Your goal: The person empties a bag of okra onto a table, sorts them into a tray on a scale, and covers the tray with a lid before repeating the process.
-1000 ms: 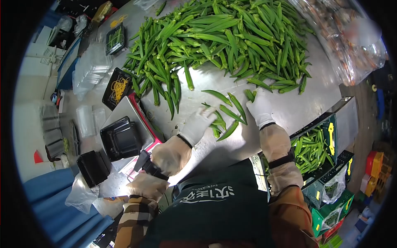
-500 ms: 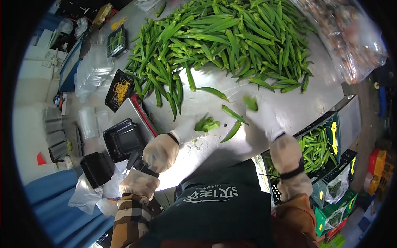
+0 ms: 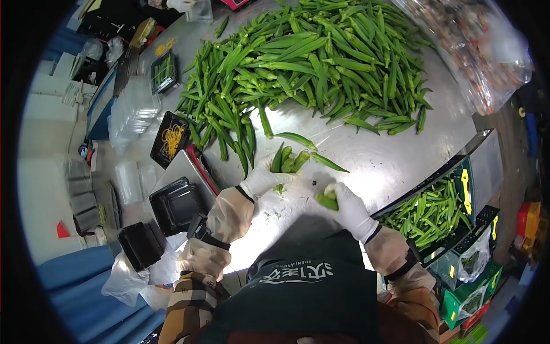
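My left hand [image 3: 262, 179], in a white glove, is closed around several okra pods [image 3: 288, 160], their ends pointing up and away from me. My right hand [image 3: 350, 211], gloved too, grips okra [image 3: 327, 200] between thumb and fingers close to my apron; how many pods it has is partly hidden. A loose okra pod [image 3: 330, 162] lies on the metal table just beyond the gap between my hands. Another single pod [image 3: 295, 140] rests farther off, near the edge of a large okra heap [image 3: 309, 63]. Small green scraps dot the table by my left hand.
On the left are black trays [image 3: 176, 205], a tray of yellow rubber bands [image 3: 171, 140], stacked clear lids [image 3: 133, 114] and a packed okra box [image 3: 164, 71]. A crate of okra [image 3: 427, 218] stands right, below the table edge. A plastic-wrapped bundle [image 3: 470, 51] lies at back right.
My right hand has come back toward my body, still with okra. My left hand has moved slightly away from me with its pods. One of two loose pods between the hands has left its spot.
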Motion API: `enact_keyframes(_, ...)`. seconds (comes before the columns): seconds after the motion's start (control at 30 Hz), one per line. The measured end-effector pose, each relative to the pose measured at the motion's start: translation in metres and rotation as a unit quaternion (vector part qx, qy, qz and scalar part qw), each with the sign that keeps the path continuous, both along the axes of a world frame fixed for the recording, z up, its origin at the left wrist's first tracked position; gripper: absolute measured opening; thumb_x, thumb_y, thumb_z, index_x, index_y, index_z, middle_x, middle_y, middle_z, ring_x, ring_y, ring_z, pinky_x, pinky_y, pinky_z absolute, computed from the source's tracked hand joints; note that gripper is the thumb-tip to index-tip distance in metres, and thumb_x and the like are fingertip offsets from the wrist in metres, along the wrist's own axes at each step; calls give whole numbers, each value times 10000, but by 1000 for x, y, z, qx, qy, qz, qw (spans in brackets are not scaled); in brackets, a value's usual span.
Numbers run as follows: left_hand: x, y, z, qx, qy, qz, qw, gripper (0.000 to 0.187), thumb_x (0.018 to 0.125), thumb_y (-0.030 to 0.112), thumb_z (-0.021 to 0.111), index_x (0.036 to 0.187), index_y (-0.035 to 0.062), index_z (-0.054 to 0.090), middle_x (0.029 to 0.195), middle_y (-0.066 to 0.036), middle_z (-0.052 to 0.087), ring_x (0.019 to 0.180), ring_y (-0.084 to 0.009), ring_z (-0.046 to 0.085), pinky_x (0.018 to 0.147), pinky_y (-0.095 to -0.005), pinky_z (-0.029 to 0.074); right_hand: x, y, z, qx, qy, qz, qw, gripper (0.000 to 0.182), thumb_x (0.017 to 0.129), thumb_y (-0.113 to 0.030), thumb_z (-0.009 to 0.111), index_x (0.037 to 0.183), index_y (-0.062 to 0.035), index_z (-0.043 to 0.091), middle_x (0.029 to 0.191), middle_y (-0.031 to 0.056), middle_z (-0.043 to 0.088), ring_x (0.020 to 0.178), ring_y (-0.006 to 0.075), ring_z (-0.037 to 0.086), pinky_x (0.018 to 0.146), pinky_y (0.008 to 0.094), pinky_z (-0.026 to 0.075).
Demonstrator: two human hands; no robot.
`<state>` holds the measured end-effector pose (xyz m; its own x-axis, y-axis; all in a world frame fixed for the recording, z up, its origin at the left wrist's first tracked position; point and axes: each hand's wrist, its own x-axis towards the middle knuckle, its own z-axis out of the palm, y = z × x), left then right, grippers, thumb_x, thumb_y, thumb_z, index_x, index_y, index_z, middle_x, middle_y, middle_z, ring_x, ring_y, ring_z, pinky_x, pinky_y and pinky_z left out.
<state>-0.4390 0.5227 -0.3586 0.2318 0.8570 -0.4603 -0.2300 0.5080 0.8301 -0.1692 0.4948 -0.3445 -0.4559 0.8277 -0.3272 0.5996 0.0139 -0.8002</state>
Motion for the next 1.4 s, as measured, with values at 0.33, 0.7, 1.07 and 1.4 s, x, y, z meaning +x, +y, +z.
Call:
enact_keyframes(0.33, 25, 81, -55, 287, 687, -245, 621, 362, 707, 81, 686, 1055, 65, 590, 1061, -146, 630, 1058, -333, 575, 846, -412, 502, -33, 64, -79, 246, -246, 56, 936, 288, 768, -140, 635, 1049, -81, 616, 979, 125, 638, 875, 309, 634, 770, 413, 521)
enact_keyframes(0.7, 32, 16, -55, 200, 484, 95, 847, 399, 753, 157, 702, 1132, 50, 636, 989, -201, 679, 936, -353, 662, 823, -398, 519, 25, 164, -79, 250, -252, -150, 923, 404, 750, -136, 698, 1134, -81, 584, 1020, 142, 652, 909, 361, 634, 805, 450, 510)
enact_keyframes(1.07, -3, 112, -45, 42, 663, 101, 741, 382, 767, 234, 705, 1134, 133, 671, 986, -196, 690, 918, -368, 662, 833, -415, 531, -27, 87, -17, -266, 333, -313, 849, 350, 837, -12, 669, 1176, 24, 587, 1033, 128, 680, 847, 202, 671, 724, 309, 553)
enact_keyframes(1.4, 10, -6, 42, -82, -139, 51, 985, 556, 881, 209, 713, 1357, 28, 490, 1263, -107, 601, 1129, -207, 589, 962, -390, 491, -61, 71, -4, -434, 442, -252, 744, 288, 957, -90, 595, 1233, -12, 566, 1113, 112, 640, 987, 252, 656, 869, 416, 559)
